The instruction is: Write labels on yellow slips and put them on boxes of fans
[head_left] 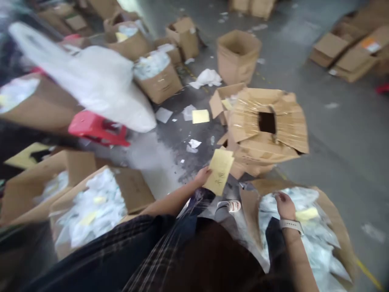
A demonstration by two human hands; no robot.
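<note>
My left hand (203,177) is closed on the edge of some yellow paper slips (219,171), which carry dark handwriting. My right hand (285,206), with a pale watch band (291,225) at the wrist, is over an open cardboard box (338,227) at the lower right. Clear plastic packets (319,247) with bluish-white contents fill that box. A yellow slip (306,214) lies among them, beside my wrist. The right fingers are curled in against the packets; what they pinch, if anything, is too blurred to make out.
A taped carton (282,121) with a dark square hole stands ahead. Left are a packet-filled box (120,184), a red stool (94,127) and a big white sack (106,81). Paper scraps (194,143) and a yellow sheet (200,116) litter the floor. An open box (238,61) stands farther back.
</note>
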